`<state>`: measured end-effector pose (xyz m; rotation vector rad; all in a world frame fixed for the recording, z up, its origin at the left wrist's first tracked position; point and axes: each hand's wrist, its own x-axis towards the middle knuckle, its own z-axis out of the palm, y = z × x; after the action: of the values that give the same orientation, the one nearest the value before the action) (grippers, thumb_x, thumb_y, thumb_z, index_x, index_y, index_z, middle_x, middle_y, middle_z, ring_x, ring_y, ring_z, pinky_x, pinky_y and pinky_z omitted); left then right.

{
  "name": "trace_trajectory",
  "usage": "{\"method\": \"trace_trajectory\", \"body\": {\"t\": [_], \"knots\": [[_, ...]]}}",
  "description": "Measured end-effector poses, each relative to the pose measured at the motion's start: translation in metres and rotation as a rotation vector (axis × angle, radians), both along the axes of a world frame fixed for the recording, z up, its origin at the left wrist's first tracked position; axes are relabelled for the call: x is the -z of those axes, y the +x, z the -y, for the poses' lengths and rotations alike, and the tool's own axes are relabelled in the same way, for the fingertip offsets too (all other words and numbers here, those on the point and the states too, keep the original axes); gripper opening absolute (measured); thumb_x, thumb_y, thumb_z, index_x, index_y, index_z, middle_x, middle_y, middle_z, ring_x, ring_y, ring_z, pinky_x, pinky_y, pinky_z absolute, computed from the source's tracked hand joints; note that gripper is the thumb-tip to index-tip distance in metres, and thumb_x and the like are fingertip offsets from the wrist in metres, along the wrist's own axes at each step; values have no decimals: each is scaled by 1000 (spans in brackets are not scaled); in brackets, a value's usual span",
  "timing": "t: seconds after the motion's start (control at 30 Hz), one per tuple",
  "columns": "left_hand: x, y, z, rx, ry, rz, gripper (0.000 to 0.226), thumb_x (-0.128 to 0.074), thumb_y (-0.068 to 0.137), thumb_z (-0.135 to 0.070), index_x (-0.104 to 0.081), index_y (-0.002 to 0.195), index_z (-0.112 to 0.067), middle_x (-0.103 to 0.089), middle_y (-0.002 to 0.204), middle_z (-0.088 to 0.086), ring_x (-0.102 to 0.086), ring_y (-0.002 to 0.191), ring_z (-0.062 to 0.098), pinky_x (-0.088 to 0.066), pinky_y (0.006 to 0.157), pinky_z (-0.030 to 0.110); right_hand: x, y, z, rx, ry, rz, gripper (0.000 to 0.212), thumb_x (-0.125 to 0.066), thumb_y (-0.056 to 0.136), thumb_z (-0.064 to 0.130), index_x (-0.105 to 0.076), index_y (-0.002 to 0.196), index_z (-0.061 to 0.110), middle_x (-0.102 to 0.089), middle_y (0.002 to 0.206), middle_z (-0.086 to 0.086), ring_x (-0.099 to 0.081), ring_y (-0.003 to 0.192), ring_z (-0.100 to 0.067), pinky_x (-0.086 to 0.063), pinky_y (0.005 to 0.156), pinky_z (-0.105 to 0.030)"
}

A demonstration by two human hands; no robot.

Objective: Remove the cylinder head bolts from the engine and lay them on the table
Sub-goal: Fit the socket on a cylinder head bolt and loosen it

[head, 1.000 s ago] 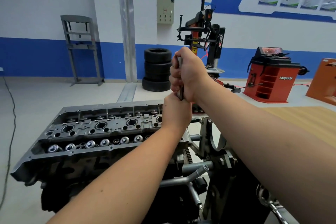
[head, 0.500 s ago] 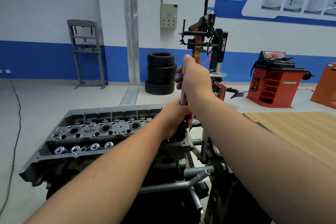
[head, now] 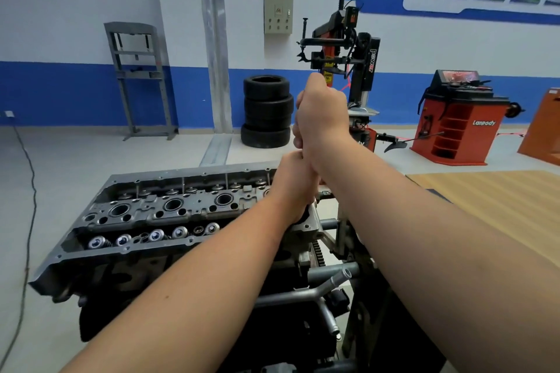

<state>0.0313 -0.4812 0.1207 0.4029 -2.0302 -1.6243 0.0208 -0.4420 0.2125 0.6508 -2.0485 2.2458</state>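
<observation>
Both your hands are stacked at the right end of the cylinder head (head: 169, 215), over its near right corner. Your right hand (head: 324, 112) is the upper one, fingers curled into a fist around something upright; the tool itself is hidden behind the fingers in this view, so what it grips cannot be told. Your left hand (head: 295, 185) sits just below it, touching the right wrist, with its fingers curled down against the right end of the head; what they hold is hidden too. No cylinder head bolt can be made out, either in the head or on the wooden table (head: 500, 200), which lies to your right, beyond your right forearm. The head lies open-topped on the engine (head: 188, 297), its long side running away to your left, with round bores along the middle and a row of shiny valve springs (head: 154, 236) along the near edge. Behind, on the floor by the blue-banded wall, stand a stack of tyres (head: 266, 112), a black tyre changer (head: 348, 51) directly beyond your hands, and a red wheel balancer (head: 460, 121) further right
</observation>
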Motion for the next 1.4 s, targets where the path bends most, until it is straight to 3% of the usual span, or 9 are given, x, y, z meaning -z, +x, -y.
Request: {"method": "trace_trajectory", "body": {"t": [0.23, 0.37, 0.43, 0.53, 0.6, 0.77, 0.97, 1.2, 1.4], "knots": [[4, 7, -7, -118, 166, -140, 37, -43, 84, -1, -45, 52, -20, -35, 39, -8, -27, 51, 21, -22, 53, 33, 2, 6, -6, -406, -6, 139, 36, -43, 90, 31, -40, 56, 22, -32, 51, 3, -23, 44, -15, -22, 46, -25], [2, 18, -6, 29, 64, -119, 39, -50, 85, -10, -45, 49, -26, -36, 43, -11, -28, 45, 13, -22, 46, 26, 6, 0, -16, -432, -107, 161, 46, -48, 95, 45, -43, 56, 22, -32, 48, 5, -24, 43, -14, -23, 46, -25], [6, 27, 2, 107, -48, -116, 34, -57, 92, -10, -52, 62, -27, -45, 49, -9, -37, 43, 8, -32, 41, 20, 11, 1, -15, -441, -136, 129, 44, -52, 95, 50, -46, 63, 22, -32, 48, 6, -24, 43, -13, -24, 43, -23], [9, 42, 17, 266, -24, -125, 9, -53, 103, -9, -61, 99, -11, -65, 73, -1, -60, 61, 8, -50, 62, 19, 17, 3, -13, -426, -157, 30, 32, -54, 98, 46, -47, 85, 18, -36, 51, 4, -28, 43, -11, -25, 43, -25], [11, 48, 23, 335, 44, -130, 20, -43, 110, -17, -62, 108, -9, -69, 85, 4, -66, 72, 13, -51, 72, 26, 20, 3, -14, -399, -198, -24, 27, -54, 100, 41, -48, 89, 17, -45, 57, 1, -33, 43, -11, -27, 44, -26], [18, 48, 26, 244, -55, -133, 31, -41, 112, -35, -66, 108, -19, -75, 89, -9, -73, 82, 9, -49, 77, 28, 19, 1, -20, -413, -219, -40, 34, -54, 101, 42, -55, 79, 16, -60, 69, -3, -49, 57, -16, -40, 55, -30], [23, 45, 27, 164, -101, -162, 22, -49, 106, -42, -65, 99, -29, -74, 89, -7, -75, 87, 12, -52, 77, 36, 16, 3, -20, -352, -144, 23, 51, -48, 98, 58, -68, 93, 11, -66, 72, -2, -51, 55, -13, -44, 53, -26], [22, 44, 27, 134, -113, -152, 26, -54, 104, -50, -58, 96, -26, -74, 79, -6, -57, 61, 8, -46, 58, 32, 23, 4, -18, -298, -263, -134, 27, -60, 99, 37, -51, 92, 13, -62, 71, -1, -48, 51, -14, -43, 50, -29], [20, 48, 21, 250, -168, -140, 22, -40, 112, -33, -61, 109, -31, -72, 90, -17, -73, 87, 13, -54, 84, 39, 22, -1, -23, -496, -262, 53, 40, -49, 101, 49, -64, 94, 13, -61, 70, 0, -50, 54, -12, -41, 53, -25]]}}
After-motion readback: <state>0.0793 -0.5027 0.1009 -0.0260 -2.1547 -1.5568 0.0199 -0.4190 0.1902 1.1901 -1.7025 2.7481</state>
